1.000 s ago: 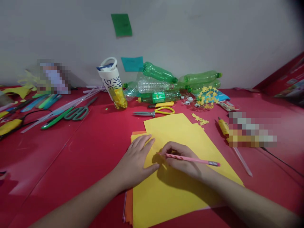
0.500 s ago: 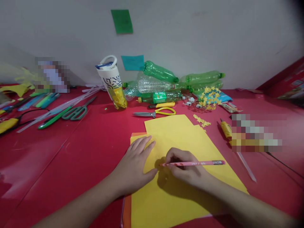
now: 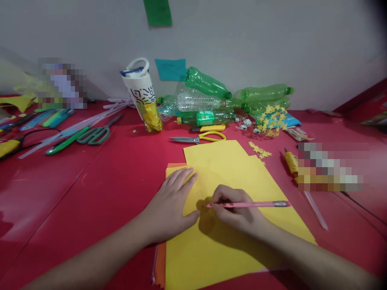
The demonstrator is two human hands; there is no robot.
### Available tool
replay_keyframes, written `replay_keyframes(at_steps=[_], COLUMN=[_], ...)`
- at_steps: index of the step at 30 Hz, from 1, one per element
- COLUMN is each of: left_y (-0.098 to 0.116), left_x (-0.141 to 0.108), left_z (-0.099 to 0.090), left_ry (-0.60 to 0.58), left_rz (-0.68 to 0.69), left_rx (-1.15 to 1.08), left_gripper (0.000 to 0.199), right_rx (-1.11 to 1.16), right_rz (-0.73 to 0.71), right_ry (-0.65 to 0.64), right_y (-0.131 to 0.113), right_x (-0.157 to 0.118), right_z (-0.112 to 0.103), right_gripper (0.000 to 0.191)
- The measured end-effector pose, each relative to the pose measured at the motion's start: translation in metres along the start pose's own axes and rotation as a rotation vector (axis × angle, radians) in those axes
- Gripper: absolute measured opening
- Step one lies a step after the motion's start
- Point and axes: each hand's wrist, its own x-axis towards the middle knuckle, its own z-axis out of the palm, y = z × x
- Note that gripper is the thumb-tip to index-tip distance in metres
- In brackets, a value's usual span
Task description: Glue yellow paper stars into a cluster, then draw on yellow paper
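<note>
Yellow paper sheets [image 3: 229, 249] lie on the red tabletop, with orange sheets [image 3: 161, 266] showing under their left edge. My left hand [image 3: 172, 205] rests flat on the left side of the yellow paper, fingers spread. A pink pencil [image 3: 260, 204] with an eraser end is pinched in my right hand [image 3: 236, 207]. Its tip is at the paper near my left thumb, and the shaft points right. Whether the tip touches the paper I cannot tell. Faint marks seem to show on the paper above the tip.
Behind the paper lie yellow-handled scissors [image 3: 198, 138], a yellow cutter [image 3: 213, 128] and several plastic bottles [image 3: 208, 82]. A patterned tumbler [image 3: 140, 94] leans there. Yellow paper stars [image 3: 260, 151] and a glue gun [image 3: 291, 162] are at right; green-grey scissors [image 3: 95, 135] lie at left.
The camera view has tilted slightly downward, so the background sits higher. My right hand and the pencil have shifted very little; my left hand stays in place on the paper.
</note>
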Motion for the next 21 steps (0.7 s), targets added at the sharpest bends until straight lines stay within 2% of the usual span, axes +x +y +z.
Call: replay_keyframes(at_steps=[12, 21], left_y=[0.0006, 0.0006], left_x=[0.0004, 0.0004], left_z=[0.0003, 0.0], left_ry=[0.008, 0.001], left_rz=[0.001, -0.01], left_rx=[0.009, 0.008], left_gripper=[0.074, 0.073], right_rx=[-0.03, -0.006], right_rz=[-0.014, 0.039], right_ry=[-0.051, 0.013], right_y=[0.0054, -0.0002], right_x=[0.001, 0.0022], right_z=[0.0016, 0.0014], right_gripper=[0.011, 0.011])
